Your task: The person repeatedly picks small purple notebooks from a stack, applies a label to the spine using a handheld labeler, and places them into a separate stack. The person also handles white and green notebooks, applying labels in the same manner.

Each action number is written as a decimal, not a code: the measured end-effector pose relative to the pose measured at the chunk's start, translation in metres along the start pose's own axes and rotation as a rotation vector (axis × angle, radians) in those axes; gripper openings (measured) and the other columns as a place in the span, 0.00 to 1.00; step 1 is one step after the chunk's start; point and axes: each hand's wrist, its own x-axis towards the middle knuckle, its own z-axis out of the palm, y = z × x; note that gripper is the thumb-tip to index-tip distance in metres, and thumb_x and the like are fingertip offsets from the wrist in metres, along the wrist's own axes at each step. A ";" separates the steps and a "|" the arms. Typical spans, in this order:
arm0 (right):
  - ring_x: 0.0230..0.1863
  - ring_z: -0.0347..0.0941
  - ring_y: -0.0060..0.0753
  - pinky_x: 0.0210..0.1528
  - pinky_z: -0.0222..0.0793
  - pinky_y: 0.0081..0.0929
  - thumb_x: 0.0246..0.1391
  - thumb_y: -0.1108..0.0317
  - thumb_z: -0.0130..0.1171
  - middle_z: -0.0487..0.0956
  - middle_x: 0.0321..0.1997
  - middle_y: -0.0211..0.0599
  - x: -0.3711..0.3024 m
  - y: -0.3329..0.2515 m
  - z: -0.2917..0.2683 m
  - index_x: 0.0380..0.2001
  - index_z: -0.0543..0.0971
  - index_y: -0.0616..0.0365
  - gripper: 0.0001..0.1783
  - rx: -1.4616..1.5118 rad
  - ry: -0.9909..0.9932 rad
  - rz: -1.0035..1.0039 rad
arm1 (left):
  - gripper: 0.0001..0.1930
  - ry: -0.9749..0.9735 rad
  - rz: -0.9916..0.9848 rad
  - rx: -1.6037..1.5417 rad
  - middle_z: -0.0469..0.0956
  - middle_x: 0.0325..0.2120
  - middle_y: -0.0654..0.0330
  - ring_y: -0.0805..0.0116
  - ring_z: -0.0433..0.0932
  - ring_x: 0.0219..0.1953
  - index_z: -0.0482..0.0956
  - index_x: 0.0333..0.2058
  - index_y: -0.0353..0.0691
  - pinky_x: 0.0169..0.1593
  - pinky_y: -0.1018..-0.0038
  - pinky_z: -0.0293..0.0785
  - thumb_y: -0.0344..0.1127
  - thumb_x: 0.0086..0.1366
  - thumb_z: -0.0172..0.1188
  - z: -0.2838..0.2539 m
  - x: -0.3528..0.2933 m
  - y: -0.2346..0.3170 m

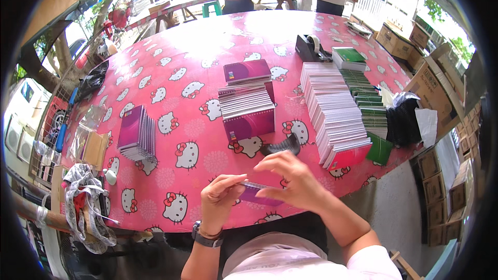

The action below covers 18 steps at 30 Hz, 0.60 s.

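Observation:
Close to the table's near edge, my left hand [220,197] pinches a small purple spiral notebook [259,195] between thumb and fingers at its left end. Over the notebook's right end is my right hand [294,182], its thumb at the cover and its other fingers spread apart above it. Just beyond the right hand lies a dark, curved, ribbed object [282,145] whose kind I cannot make out. Farther back stands a row of purple spiral notebooks [249,124], with one more purple notebook [247,70] lying flat at its far end.
A smaller purple notebook stack [136,132] sits left. To the right run long rows of red notebooks [334,116] and green notebooks [380,149], with a black tape dispenser [313,49] behind. Cardboard boxes [434,88] flank the pink table [199,192]. Two people stand at a far table.

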 end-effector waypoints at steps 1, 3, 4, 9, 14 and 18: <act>0.50 0.68 0.44 0.50 0.66 0.36 0.45 0.68 0.65 0.75 0.44 0.41 0.002 -0.002 0.005 0.42 0.76 0.57 0.19 0.009 0.018 -0.004 | 0.11 0.022 0.056 -0.051 0.78 0.34 0.60 0.77 0.75 0.35 0.79 0.40 0.32 0.39 0.83 0.70 0.19 0.57 0.60 0.007 0.005 0.001; 0.46 0.71 0.42 0.45 0.69 0.34 0.45 0.73 0.63 0.76 0.41 0.39 -0.001 -0.003 0.019 0.41 0.76 0.58 0.17 0.024 0.054 -0.012 | 0.11 0.041 0.052 -0.099 0.78 0.34 0.59 0.76 0.76 0.35 0.79 0.38 0.32 0.40 0.82 0.72 0.18 0.56 0.60 0.010 0.004 0.009; 0.44 0.71 0.42 0.43 0.69 0.34 0.45 0.73 0.63 0.76 0.40 0.39 -0.001 -0.002 0.023 0.41 0.76 0.58 0.17 0.045 0.069 -0.024 | 0.10 0.057 0.056 -0.129 0.78 0.34 0.59 0.75 0.76 0.35 0.79 0.38 0.32 0.40 0.81 0.72 0.17 0.55 0.60 0.011 0.003 0.012; 0.34 0.74 0.38 0.36 0.71 0.31 0.45 0.77 0.62 0.77 0.33 0.38 0.003 -0.007 0.034 0.40 0.76 0.59 0.15 0.039 0.166 -0.107 | 0.10 0.103 0.076 -0.218 0.79 0.33 0.59 0.78 0.75 0.33 0.79 0.35 0.32 0.33 0.86 0.71 0.15 0.54 0.60 0.003 0.002 -0.001; 0.33 0.75 0.34 0.33 0.72 0.25 0.47 0.75 0.63 0.76 0.36 0.38 0.001 -0.003 0.034 0.42 0.76 0.60 0.16 0.080 0.143 -0.098 | 0.10 0.070 0.067 -0.163 0.79 0.33 0.59 0.77 0.76 0.34 0.80 0.36 0.31 0.34 0.85 0.72 0.16 0.55 0.60 0.002 -0.002 0.002; 0.36 0.74 0.41 0.37 0.71 0.30 0.47 0.76 0.61 0.77 0.36 0.39 0.002 -0.013 0.039 0.41 0.75 0.60 0.15 0.078 0.174 -0.026 | 0.10 0.109 0.096 -0.145 0.78 0.34 0.58 0.75 0.76 0.37 0.78 0.38 0.30 0.38 0.83 0.73 0.17 0.56 0.60 0.004 -0.004 0.002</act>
